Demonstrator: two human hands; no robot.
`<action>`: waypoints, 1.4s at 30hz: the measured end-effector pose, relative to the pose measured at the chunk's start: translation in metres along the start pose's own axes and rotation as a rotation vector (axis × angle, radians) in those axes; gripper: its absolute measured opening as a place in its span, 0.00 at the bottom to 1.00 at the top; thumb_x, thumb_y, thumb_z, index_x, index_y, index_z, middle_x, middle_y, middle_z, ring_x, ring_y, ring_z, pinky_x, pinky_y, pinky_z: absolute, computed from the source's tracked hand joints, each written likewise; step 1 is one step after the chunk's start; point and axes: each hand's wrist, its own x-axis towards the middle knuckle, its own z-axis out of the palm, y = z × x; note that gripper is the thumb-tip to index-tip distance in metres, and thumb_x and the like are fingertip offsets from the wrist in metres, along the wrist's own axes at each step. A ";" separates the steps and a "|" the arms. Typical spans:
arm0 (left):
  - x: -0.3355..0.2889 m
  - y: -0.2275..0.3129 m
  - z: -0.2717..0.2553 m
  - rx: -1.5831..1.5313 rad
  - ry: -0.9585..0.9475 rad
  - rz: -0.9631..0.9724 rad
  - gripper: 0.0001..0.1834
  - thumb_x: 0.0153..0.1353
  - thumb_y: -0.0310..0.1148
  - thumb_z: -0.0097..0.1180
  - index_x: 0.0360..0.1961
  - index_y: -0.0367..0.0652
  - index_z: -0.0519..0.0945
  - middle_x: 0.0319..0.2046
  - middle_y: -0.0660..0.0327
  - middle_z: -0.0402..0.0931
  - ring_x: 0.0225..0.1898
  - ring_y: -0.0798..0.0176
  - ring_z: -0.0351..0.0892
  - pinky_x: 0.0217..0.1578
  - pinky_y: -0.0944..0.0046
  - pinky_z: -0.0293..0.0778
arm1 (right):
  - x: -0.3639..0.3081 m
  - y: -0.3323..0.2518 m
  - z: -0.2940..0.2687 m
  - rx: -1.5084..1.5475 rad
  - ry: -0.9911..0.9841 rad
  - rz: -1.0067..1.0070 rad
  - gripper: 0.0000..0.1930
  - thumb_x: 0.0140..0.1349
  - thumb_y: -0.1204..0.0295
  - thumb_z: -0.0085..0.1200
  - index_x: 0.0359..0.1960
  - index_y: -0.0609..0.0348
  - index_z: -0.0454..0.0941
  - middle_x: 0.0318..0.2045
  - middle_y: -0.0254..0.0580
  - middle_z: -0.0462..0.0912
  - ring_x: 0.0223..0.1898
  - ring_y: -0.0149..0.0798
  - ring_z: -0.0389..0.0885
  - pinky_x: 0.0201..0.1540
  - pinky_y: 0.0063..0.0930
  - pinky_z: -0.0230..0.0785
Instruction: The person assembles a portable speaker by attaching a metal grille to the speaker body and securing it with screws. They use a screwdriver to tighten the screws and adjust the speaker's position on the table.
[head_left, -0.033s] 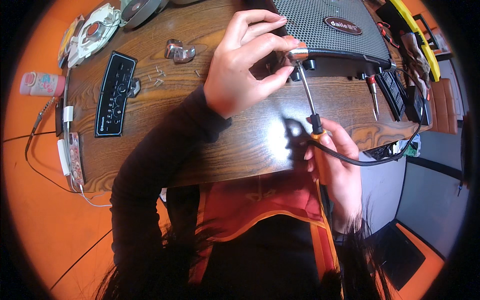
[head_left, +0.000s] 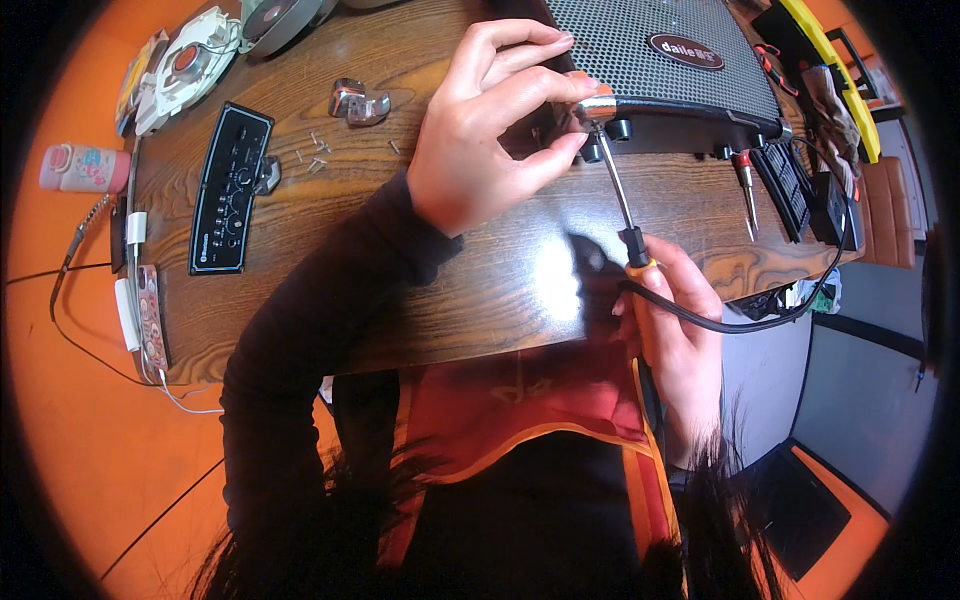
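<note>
A speaker box with a grey mesh front lies at the far side of the table. My left hand pinches a shiny metal corner piece against the box's near left corner, thumb below and fingers above. In my right hand is a screwdriver with a black and orange-yellow handle, its shaft slanting up to the corner piece. The tip is too small to make out. Black round feet stick out from the box's near side.
Left on the table are a black control panel, loose screws and more metal corner pieces. A red-handled screwdriver lies right, beside a black ribbed part. A black cable loops past my right hand.
The fingers of my right hand have shifted round the screwdriver's handle, covering more of it. My left hand and the corner piece stay put.
</note>
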 end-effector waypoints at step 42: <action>-0.003 -0.004 0.003 -0.097 0.025 -0.005 0.17 0.43 0.20 0.62 0.38 0.44 0.79 0.46 0.54 0.64 0.48 0.57 0.74 0.45 0.64 0.74 | -0.014 -0.010 0.001 0.240 0.070 0.052 0.16 0.59 0.78 0.49 0.49 0.59 0.64 0.23 0.34 0.76 0.21 0.24 0.72 0.22 0.14 0.62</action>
